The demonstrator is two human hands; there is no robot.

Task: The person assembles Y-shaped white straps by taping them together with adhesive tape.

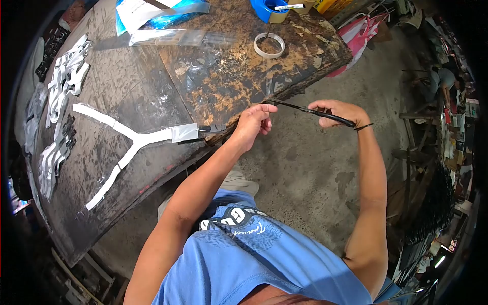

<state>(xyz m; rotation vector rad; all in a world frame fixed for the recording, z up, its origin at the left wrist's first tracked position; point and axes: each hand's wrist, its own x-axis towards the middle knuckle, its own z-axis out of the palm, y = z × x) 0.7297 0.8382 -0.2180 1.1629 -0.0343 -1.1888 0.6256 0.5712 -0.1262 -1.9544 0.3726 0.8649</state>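
Note:
Both of my hands are off the table's front edge, over the floor. A long, narrow black item (291,105) stretches between them, thin at its left end and thicker at its right. I cannot make out its exact kind. My left hand (255,123) pinches near the thin end, fingers closed. My right hand (339,113) grips the thicker part, thumb and fingers curled around it. Left of my left hand, a white Y-shaped strap (136,140) lies flat on the table, with a clear plastic piece (184,132) over its stem and a black end beyond.
The worn wooden table (213,76) bears a roll of tape (269,46), a blue tape dispenser (266,11) with a marker (290,7), and plastic bags (157,15). Bundled white straps (66,76) lie at the far left. Another person (443,81) is at the right.

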